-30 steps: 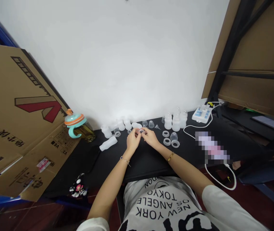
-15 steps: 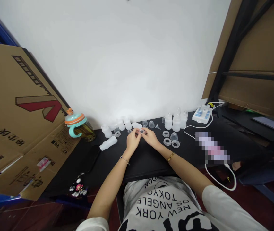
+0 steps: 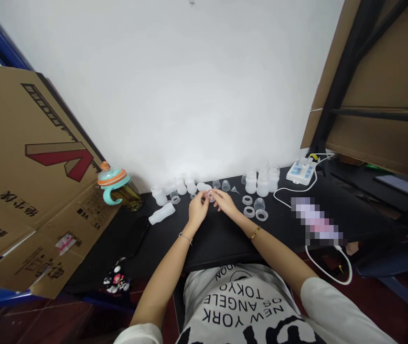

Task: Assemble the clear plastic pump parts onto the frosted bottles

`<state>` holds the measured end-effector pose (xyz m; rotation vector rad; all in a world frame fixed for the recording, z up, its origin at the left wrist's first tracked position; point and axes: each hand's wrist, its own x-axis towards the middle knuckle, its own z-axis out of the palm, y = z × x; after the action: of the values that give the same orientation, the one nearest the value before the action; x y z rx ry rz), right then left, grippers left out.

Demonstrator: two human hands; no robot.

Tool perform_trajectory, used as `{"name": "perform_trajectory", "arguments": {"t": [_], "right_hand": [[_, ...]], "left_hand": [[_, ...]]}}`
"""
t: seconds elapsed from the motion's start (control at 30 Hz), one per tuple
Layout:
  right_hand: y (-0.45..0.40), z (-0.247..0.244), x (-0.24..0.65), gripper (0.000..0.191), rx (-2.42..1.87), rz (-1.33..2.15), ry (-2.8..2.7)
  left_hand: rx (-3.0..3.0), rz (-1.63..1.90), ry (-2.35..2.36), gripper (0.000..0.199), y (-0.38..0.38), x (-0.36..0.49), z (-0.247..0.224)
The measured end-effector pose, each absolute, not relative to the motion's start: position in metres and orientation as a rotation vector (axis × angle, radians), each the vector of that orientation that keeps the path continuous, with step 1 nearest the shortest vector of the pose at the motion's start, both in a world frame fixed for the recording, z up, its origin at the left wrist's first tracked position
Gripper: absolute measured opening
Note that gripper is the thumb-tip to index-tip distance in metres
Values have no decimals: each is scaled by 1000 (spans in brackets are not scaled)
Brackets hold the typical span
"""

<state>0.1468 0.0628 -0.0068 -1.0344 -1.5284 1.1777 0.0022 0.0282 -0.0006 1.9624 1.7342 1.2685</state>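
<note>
Holds a small clear plastic part (image 3: 210, 195) at the rear middle of the black bench (image 3: 221, 243), with fingers of left hand (image 3: 197, 208) and right hand (image 3: 224, 204) pinched narrowly on it. Leaves the right hand's lower fingers loosely curled. Cannot tell the part's direction or long axis beneath the fingertips. Has a white bottle (image 3: 162, 213) lying aslant at left, clear rings (image 3: 249, 211) and upright bottles (image 3: 262, 184) at right. Faces a white wall (image 3: 204, 86), between a cardboard box (image 3: 6, 157) and a power strip (image 3: 300, 172).
</note>
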Motion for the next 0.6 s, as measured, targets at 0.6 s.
{"name": "perform_trajectory", "arguments": {"t": [0.6], "right_hand": [[80,-20,154,36,-1056,980,-1621]], "left_hand": [[1996,1093,1785,31,30,1,-2]]}}
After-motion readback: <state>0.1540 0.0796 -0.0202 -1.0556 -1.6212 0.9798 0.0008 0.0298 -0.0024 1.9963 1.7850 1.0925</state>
